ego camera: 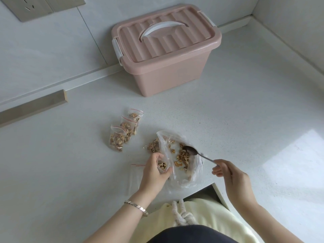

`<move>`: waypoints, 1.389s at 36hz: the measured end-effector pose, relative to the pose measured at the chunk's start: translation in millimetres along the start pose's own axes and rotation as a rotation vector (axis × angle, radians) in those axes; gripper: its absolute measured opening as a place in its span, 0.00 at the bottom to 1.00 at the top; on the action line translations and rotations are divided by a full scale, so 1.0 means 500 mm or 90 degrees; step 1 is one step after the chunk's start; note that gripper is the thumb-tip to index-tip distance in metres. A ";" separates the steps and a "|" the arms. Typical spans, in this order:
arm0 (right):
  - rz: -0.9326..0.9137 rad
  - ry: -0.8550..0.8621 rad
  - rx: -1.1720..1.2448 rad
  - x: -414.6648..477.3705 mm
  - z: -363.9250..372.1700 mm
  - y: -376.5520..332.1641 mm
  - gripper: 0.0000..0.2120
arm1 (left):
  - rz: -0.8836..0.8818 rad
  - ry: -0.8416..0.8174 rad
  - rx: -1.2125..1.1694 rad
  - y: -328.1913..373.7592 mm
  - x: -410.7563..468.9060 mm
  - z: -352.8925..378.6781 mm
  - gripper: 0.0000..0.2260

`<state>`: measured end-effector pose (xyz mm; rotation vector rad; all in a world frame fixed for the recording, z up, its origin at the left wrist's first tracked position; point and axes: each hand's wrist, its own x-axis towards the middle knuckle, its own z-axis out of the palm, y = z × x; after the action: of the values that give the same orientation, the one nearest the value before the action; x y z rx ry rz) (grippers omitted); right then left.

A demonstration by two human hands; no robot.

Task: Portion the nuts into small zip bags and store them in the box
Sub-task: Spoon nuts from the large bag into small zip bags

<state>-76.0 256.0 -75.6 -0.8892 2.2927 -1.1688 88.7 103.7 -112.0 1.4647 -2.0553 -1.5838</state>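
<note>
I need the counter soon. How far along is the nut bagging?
Done: three filled small bags lie on the counter. In hand: the left hand holds a part-filled bag; the right hand holds the spoon over the big bag of nuts. To do: loose nuts remain, empty bags wait, and the box is shut.

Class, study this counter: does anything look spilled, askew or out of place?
Nothing is plainly wrong. One clump of nuts lies against the left edge of the big bag; I cannot tell whether it is bagged or spilled. The three filled zip bags overlap in a loose row.
</note>
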 end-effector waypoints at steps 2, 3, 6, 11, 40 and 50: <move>0.066 -0.018 0.047 0.001 -0.002 -0.003 0.11 | 0.000 0.003 0.003 -0.001 -0.001 0.000 0.14; 0.092 -0.026 0.068 0.001 -0.001 -0.003 0.12 | -0.001 0.005 0.005 -0.001 -0.002 0.001 0.14; 0.151 -0.048 0.126 0.002 0.004 0.000 0.12 | -0.011 0.002 0.004 0.003 -0.004 0.000 0.13; 0.226 -0.099 0.216 -0.005 0.023 -0.004 0.13 | -0.017 0.000 0.000 0.009 -0.005 -0.002 0.12; 0.270 -0.106 0.398 0.029 -0.033 -0.113 0.17 | 0.007 0.051 -0.013 0.005 0.000 -0.007 0.14; -0.051 -0.138 0.126 0.001 -0.009 -0.156 0.13 | 0.024 0.065 -0.009 0.019 -0.001 -0.010 0.17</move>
<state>-51.6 223.3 -8.8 -0.9859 1.9488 -1.2419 86.6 100.8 -102.1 1.4611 -1.9995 -1.4754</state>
